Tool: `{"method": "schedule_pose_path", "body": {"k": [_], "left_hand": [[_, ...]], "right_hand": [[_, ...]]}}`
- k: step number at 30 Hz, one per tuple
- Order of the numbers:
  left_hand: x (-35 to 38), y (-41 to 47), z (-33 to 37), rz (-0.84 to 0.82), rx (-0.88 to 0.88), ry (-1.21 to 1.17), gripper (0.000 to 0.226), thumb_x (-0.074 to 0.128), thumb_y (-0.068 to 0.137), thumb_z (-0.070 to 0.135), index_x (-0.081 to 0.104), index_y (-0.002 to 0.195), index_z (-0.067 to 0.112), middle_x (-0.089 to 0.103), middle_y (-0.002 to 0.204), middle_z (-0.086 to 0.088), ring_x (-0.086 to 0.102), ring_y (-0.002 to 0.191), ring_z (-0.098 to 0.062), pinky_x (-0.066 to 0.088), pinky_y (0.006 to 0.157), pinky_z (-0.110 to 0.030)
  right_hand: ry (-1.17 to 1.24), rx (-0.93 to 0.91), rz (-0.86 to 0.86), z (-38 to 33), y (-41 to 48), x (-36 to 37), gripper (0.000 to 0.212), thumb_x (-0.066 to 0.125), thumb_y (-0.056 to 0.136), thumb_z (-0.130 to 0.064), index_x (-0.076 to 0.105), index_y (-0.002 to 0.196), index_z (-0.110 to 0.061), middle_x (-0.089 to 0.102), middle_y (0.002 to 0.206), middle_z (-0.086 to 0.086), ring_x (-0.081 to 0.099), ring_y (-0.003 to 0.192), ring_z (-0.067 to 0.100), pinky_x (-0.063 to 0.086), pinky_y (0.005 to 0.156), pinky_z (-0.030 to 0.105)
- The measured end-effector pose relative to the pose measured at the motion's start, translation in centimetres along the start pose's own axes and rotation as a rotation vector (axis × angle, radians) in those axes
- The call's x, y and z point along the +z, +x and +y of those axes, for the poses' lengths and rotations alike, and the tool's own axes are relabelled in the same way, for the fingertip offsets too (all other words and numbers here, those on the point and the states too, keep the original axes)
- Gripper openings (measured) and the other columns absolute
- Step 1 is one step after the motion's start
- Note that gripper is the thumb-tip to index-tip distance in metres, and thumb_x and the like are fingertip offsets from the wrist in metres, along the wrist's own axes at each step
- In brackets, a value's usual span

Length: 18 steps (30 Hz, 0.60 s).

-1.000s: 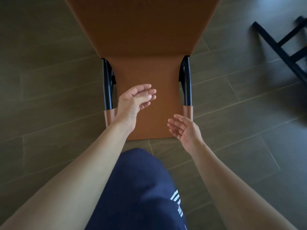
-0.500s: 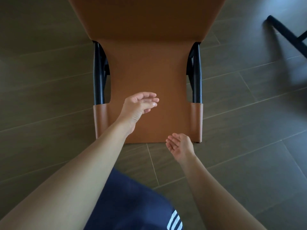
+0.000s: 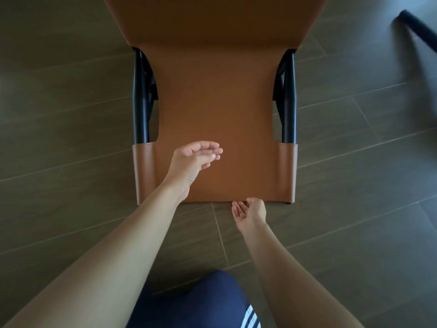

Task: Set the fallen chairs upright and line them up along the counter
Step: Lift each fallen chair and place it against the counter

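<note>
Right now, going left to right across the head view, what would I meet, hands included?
Left black frame tube of the tan chair → left hand, open → right hand, open at the chair's near edge → right black frame tube → blurred black leg of another chair, far right.

A brown leather chair with black metal bars (image 3: 220,102) fills the top of the picture, on a dark floor of long wood-look tiles (image 3: 71,209). The left hand (image 3: 196,159) is above the brown leather, fingers straight and close together, holding nothing. The right hand (image 3: 249,209) is palm up at the chair's near edge, fingers loose; whether it touches the edge is hard to tell. Dark blue shorts with white stripes (image 3: 189,304) show at the bottom. A blurry black leg of another chair (image 3: 418,27) is in the top right corner.
</note>
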<state>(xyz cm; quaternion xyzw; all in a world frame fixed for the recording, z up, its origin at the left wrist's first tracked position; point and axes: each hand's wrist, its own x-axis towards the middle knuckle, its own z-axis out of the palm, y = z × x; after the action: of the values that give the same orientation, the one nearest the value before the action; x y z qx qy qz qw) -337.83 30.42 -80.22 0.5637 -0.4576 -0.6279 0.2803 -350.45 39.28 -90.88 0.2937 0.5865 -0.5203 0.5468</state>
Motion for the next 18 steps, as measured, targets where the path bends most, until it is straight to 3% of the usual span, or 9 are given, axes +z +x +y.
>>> {"method": "schedule_pose_path", "body": {"k": [5, 8, 10, 14, 18], "left_hand": [[-0.4, -0.2, -0.5, 0.001, -0.006, 0.037, 0.025, 0.054, 0.091, 0.000, 0.072, 0.102, 0.015, 0.076, 0.098, 0.002, 0.071, 0.097, -0.012, 0.049, 0.102, -0.040], [-0.6, -0.3, -0.7, 0.008, -0.016, 0.043, 0.024, 0.055, 0.091, 0.001, 0.072, 0.102, 0.016, 0.076, 0.097, 0.002, 0.071, 0.097, -0.011, 0.049, 0.101, -0.040], [-0.5, -0.5, -1.0, -0.001, -0.021, 0.060, 0.023, 0.056, 0.091, 0.003, 0.072, 0.101, 0.017, 0.076, 0.097, 0.003, 0.070, 0.097, -0.011, 0.049, 0.101, -0.039], [-0.3, -0.9, -1.7, -0.011, -0.045, 0.095, 0.021, 0.059, 0.090, 0.004, 0.072, 0.101, 0.018, 0.076, 0.096, 0.004, 0.070, 0.097, -0.009, 0.049, 0.100, -0.038], [-0.3, -1.3, -1.9, -0.030, -0.054, 0.126, 0.021, 0.061, 0.089, 0.005, 0.072, 0.101, 0.018, 0.076, 0.097, 0.006, 0.069, 0.098, -0.008, 0.049, 0.100, -0.038]], "right_hand": [[0.073, 0.043, 0.018, 0.1, 0.1, -0.1, 0.037, 0.035, 0.101, -0.009, 0.047, 0.133, 0.005, 0.055, 0.128, 0.019, 0.057, 0.119, 0.032, 0.048, 0.095, 0.030], [0.084, 0.053, 0.031, 0.2, 0.0, 0.0, 0.037, 0.036, 0.101, -0.010, 0.051, 0.131, 0.004, 0.058, 0.112, 0.015, 0.060, 0.104, 0.028, 0.048, 0.090, 0.028], [0.073, 0.062, 0.030, 0.2, -0.1, 0.0, 0.037, 0.035, 0.100, -0.011, 0.053, 0.130, 0.003, 0.060, 0.118, 0.014, 0.061, 0.095, 0.026, 0.048, 0.090, 0.028], [0.061, 0.071, -0.005, 0.0, -0.8, 0.1, 0.044, 0.029, 0.102, -0.012, 0.037, 0.144, -0.002, 0.049, 0.141, 0.014, 0.053, 0.124, 0.032, 0.038, 0.107, 0.039], [0.057, 0.065, 0.005, -0.3, -1.7, 0.5, 0.048, 0.025, 0.103, -0.011, 0.028, 0.150, -0.004, 0.044, 0.145, 0.016, 0.049, 0.128, 0.036, 0.036, 0.109, 0.048]]}}
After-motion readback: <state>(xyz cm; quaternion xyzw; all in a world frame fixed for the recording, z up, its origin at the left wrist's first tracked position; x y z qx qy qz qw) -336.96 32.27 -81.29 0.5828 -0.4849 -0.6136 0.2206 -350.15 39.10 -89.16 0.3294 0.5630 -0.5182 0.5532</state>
